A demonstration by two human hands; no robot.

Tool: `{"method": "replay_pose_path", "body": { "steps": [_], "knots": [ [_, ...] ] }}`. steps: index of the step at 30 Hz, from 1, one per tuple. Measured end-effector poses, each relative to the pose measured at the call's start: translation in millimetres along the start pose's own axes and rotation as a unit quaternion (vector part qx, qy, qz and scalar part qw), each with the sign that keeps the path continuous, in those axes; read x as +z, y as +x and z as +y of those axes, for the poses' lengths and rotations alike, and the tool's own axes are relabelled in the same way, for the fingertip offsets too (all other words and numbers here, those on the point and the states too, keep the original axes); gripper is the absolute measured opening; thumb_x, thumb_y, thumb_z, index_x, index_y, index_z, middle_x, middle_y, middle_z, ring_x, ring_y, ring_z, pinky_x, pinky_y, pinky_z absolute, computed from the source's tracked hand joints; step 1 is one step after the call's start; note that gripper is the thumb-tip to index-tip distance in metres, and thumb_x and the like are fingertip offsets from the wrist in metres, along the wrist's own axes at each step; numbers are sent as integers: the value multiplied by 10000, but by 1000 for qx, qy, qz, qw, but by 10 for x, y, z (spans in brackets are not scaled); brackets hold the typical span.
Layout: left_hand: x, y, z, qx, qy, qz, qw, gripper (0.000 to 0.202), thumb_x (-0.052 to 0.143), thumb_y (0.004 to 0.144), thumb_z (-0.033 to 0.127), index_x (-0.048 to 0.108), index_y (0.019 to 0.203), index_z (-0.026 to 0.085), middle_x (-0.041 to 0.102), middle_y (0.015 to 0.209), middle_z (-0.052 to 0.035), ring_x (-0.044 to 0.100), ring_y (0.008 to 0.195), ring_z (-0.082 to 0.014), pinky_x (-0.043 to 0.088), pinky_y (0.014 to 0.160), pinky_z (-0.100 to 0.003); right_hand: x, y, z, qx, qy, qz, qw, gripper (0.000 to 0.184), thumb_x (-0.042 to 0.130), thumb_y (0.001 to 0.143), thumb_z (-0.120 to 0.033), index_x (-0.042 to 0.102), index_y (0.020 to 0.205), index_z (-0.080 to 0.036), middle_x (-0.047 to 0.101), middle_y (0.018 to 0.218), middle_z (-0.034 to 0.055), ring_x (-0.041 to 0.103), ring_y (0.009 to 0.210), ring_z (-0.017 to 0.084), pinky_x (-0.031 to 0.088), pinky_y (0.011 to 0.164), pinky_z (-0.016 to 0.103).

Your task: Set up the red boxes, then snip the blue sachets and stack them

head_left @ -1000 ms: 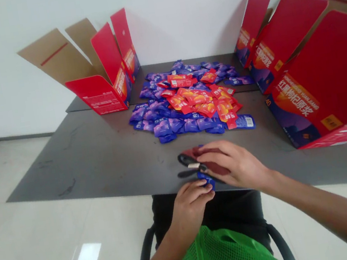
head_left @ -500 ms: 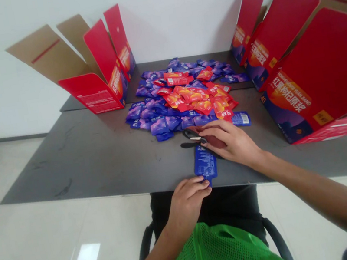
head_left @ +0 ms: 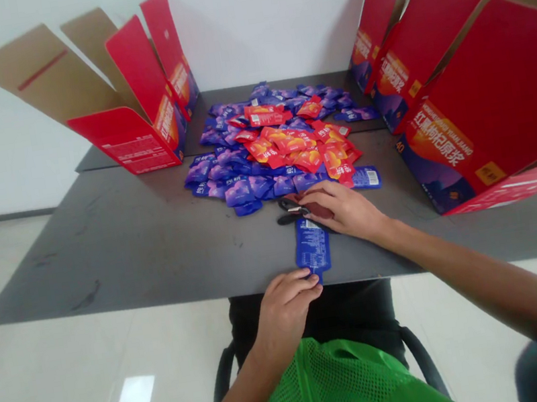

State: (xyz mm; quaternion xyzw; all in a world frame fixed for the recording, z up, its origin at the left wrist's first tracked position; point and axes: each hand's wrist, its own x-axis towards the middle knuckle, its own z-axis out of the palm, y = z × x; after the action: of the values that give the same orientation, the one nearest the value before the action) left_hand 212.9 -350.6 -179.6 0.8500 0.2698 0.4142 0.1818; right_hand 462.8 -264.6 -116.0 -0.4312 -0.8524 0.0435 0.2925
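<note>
Your left hand (head_left: 287,300) sits at the near edge of the table (head_left: 117,245), its fingers curled and pinching the near end of a blue sachet (head_left: 312,248). The sachet lies flat on the tabletop, running straight away from that hand, print side up. Its far end reaches your right hand (head_left: 346,209), which lies palm down just beyond it. Under that right hand is a pair of scissors (head_left: 293,209): the dark parts stick out to the left of your fingertips, and a dark red part shows beneath your fingers. The hand covers most of the tool, so it may be gripping the scissors or only resting on them; I cannot tell which.

Just past your right hand's fingertips begins a pile of sachets (head_left: 280,145), purple-blue ones around the edge and red-orange ones heaped in the middle. Well off to the left of your left hand stands an open red carton (head_left: 136,137) with its flaps up. Close to the right of your right forearm is another open red carton (head_left: 480,120), with more behind it. Below your left wrist, in your lap, is a green mesh bag (head_left: 350,392).
</note>
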Motion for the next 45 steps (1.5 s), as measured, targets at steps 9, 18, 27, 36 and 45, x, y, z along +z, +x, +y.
{"method": "replay_pose_path", "body": {
  "steps": [9, 18, 27, 36, 45],
  "knots": [
    [-16, -6, -8, 0, 3, -19, 1000, 150, 671, 981, 120, 743, 1078, 208, 802, 1117, -17, 742, 1114, -210, 593, 911, -397, 132, -291, -329, -40, 55, -36, 997, 305, 627, 1004, -301, 625, 1307, -266, 661, 1278, 97, 654, 1191, 243, 586, 1002, 438],
    [-8, 11, 0, 3, -3, 5, 1000, 139, 677, 977, 127, 764, 1054, 204, 804, 1098, -17, 749, 1093, -200, 604, 931, -386, -110, -150, -281, -18, 14, 48, 999, 350, 670, 980, -284, 612, 1326, -272, 647, 1330, 101, 643, 1223, 250, 584, 1002, 430],
    [-44, 50, 33, 0, 5, -12, 1000, 137, 638, 1008, 147, 757, 1042, 206, 808, 1085, -20, 757, 1084, -209, 608, 901, -386, 142, -313, -253, -8, 51, -27, 998, 296, 616, 1009, -290, 621, 1305, -273, 663, 1287, 93, 649, 1201, 236, 589, 997, 443],
    [-7, 10, -1, 1, -1, -1, 1000, 146, 646, 1002, 139, 754, 1066, 213, 805, 1091, -21, 753, 1090, -210, 607, 922, -404, -105, -152, -175, 26, 12, 44, 999, 333, 656, 991, -322, 625, 1318, -266, 647, 1310, 103, 650, 1200, 254, 586, 1003, 439],
    [-33, 24, 36, -13, 20, -18, 1000, 150, 627, 1016, 159, 759, 1048, 223, 808, 1059, -21, 757, 1047, -211, 602, 893, -393, 128, -416, -435, -11, 97, -48, 994, 319, 626, 1000, -280, 611, 1319, -273, 657, 1317, 85, 639, 1240, 223, 578, 1042, 421]
  ]
}}
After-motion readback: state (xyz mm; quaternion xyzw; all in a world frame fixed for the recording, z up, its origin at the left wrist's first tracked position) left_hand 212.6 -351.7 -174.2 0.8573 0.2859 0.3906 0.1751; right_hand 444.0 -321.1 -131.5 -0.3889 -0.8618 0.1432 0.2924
